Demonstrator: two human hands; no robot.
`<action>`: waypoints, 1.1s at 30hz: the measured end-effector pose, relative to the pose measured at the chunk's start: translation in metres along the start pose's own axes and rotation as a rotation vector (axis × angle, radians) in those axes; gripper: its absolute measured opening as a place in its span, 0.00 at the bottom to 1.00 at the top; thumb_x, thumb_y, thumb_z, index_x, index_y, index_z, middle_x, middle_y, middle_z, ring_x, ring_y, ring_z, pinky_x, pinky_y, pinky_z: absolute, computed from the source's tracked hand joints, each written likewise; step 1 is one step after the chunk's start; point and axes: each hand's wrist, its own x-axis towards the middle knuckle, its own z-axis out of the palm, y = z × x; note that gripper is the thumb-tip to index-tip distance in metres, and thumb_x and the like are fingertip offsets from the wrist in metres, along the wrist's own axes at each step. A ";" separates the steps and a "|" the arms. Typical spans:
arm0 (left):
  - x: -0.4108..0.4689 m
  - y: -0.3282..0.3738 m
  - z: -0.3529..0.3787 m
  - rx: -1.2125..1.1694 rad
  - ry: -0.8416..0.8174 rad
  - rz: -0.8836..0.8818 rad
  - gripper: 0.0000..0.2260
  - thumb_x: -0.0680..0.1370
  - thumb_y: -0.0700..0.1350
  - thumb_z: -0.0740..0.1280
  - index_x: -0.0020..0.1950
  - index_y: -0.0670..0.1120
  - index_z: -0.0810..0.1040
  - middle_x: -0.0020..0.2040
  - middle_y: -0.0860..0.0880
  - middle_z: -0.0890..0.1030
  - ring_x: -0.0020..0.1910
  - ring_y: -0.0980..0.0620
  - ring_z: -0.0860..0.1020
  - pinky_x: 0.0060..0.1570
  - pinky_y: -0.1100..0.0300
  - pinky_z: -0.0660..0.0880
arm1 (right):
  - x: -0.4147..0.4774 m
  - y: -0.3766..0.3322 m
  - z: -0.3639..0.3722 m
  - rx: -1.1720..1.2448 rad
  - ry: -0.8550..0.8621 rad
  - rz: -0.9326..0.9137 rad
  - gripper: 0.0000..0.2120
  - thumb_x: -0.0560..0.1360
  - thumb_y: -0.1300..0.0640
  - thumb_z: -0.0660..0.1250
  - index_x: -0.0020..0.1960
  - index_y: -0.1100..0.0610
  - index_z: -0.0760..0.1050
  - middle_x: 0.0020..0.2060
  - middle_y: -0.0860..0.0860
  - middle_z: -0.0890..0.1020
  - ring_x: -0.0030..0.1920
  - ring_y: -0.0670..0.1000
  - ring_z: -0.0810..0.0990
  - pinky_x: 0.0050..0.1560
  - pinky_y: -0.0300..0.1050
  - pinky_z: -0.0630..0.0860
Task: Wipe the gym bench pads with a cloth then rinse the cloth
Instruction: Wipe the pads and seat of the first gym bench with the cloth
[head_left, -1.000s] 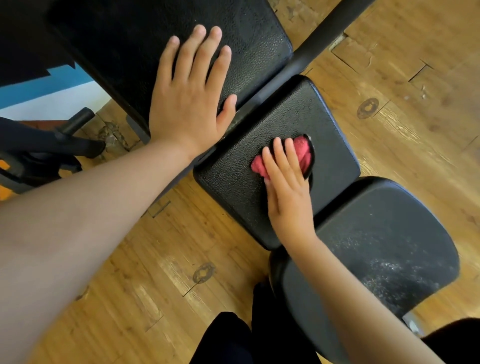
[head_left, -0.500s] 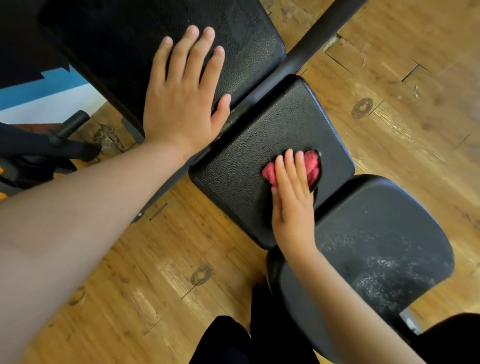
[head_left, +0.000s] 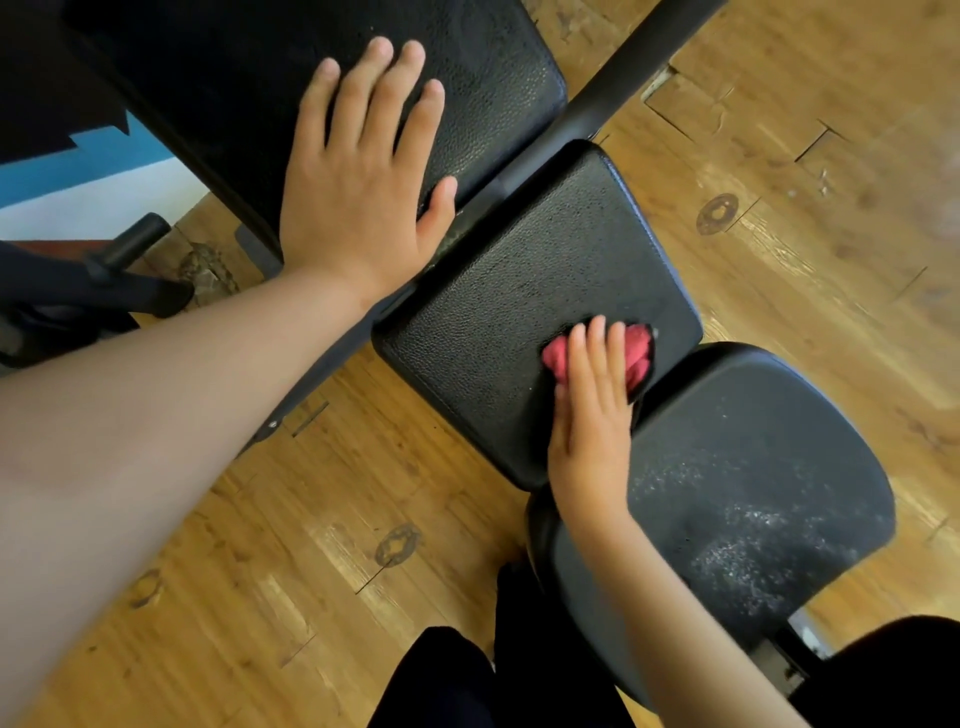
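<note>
View from above, looking down at a worn wooden floor (head_left: 779, 234) with a black gym bench running diagonally across it. The biggest pad (head_left: 493, 78) fills the upper left. A rounded seat pad (head_left: 753, 493) at lower right is speckled with pale dust, so it likely has yet to be wiped. Between them sits a smaller square pad (head_left: 519, 291), and a dark frame bar (head_left: 623, 67) passes beneath toward the top edge.

The left hand (head_left: 358, 192) lies flat on the big pad, fingers straight and spread, holding nothing; it appears to be bracing the person's weight as they lean over. The right hand (head_left: 589, 431) reaches across the seat pad onto the square pad, its fingers (head_left: 597, 353) straight and close together, pressing down rather than gripping.

Under those fingertips is a bunched pink cloth (head_left: 639, 348), at the square pad's near right corner. It shows on both sides of the fingers, more of it to their right, and is pinned flat against the pad for wiping.
</note>
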 end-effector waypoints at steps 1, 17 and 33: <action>0.000 0.000 0.000 -0.002 0.002 0.000 0.26 0.81 0.55 0.51 0.75 0.41 0.59 0.78 0.42 0.58 0.77 0.42 0.55 0.75 0.44 0.51 | -0.010 -0.001 0.001 0.006 -0.030 -0.021 0.23 0.80 0.65 0.57 0.75 0.61 0.62 0.75 0.55 0.60 0.77 0.53 0.52 0.74 0.51 0.56; -0.001 0.000 0.000 0.018 0.012 0.009 0.26 0.81 0.55 0.51 0.75 0.41 0.60 0.77 0.41 0.59 0.77 0.41 0.56 0.75 0.43 0.51 | -0.021 0.004 0.004 0.006 -0.004 0.064 0.22 0.82 0.60 0.52 0.75 0.61 0.60 0.76 0.53 0.58 0.77 0.52 0.51 0.72 0.56 0.59; -0.001 0.000 0.003 0.019 0.034 0.012 0.26 0.81 0.54 0.53 0.74 0.41 0.61 0.77 0.40 0.61 0.76 0.40 0.58 0.75 0.43 0.53 | -0.007 0.017 -0.007 -0.029 0.007 0.013 0.22 0.82 0.61 0.54 0.75 0.62 0.61 0.75 0.55 0.59 0.77 0.53 0.54 0.74 0.49 0.56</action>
